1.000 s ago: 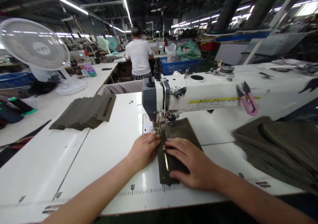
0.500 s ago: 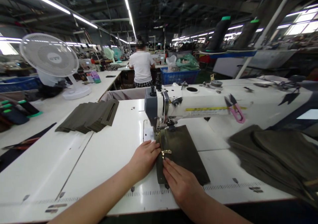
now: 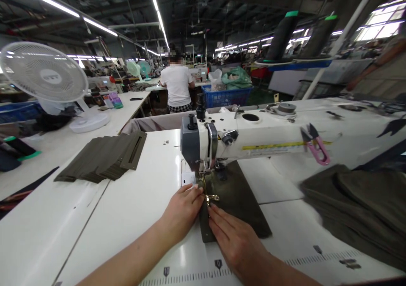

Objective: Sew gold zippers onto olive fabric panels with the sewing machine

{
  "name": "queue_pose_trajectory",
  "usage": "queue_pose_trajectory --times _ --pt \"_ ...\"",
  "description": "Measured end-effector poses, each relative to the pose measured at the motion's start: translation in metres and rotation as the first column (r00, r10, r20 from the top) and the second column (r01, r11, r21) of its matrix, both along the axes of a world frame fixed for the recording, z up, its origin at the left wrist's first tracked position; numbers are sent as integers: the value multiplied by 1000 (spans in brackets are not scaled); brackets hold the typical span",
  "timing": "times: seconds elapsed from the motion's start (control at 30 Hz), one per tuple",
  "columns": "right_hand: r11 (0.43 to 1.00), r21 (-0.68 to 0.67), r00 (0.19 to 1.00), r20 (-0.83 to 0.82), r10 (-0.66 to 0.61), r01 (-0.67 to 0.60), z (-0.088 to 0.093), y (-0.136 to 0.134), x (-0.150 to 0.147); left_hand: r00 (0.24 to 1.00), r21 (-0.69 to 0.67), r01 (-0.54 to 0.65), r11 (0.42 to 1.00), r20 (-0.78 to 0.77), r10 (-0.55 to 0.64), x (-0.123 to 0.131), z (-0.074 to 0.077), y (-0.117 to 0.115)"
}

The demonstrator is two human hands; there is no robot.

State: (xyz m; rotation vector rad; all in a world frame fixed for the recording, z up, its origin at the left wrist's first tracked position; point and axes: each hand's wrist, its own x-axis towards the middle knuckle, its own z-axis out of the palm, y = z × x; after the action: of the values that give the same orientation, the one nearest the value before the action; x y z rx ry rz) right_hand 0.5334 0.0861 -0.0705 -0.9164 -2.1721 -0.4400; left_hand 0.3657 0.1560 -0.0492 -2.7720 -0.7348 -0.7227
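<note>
A dark olive panel (image 3: 242, 201) lies flat on the sewing table, its far end under the head of the sewing machine (image 3: 190, 144). Along its left side runs a gold-toned zipper with a metal zipper pull (image 3: 213, 198). My left hand (image 3: 185, 207) rests on the panel's left edge, close to the needle area, with its fingers stretched out flat. On the near side of the pull, my right hand (image 3: 233, 235) presses the panel down with straight fingers lying side by side. The needle tip is too small to make out.
A fanned stack of olive pieces (image 3: 101, 157) lies at the left. More olive fabric (image 3: 361, 210) is heaped at the right. Pink thread snips (image 3: 316, 145) rest against the machine arm. A white fan (image 3: 47, 76) and a person in a white shirt (image 3: 177, 87) are farther back.
The view has shifted slightly right and closer. Both hands keep nearly the same places on the panel. Another person's arm has come into view at the right edge.
</note>
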Motion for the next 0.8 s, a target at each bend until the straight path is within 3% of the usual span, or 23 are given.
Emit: queue_pose_trajectory --times 0.33,0.6,0.7,0.8 --pt "1000 -16 1000 15 -15 15 6 22 2 999 -49 7 999 36 -5 3 5 15" --pt "998 -46 999 -20 -37 36 -2 37 -1 998 -172 -8 985 68 20 0 3 22" --pt "986 -164 997 -76 -7 -5 9 33 3 999 -163 -33 986 14 36 0 6 20" --pt "917 -395 985 -173 -17 -53 25 34 9 997 -146 -73 987 -50 67 0 9 17"
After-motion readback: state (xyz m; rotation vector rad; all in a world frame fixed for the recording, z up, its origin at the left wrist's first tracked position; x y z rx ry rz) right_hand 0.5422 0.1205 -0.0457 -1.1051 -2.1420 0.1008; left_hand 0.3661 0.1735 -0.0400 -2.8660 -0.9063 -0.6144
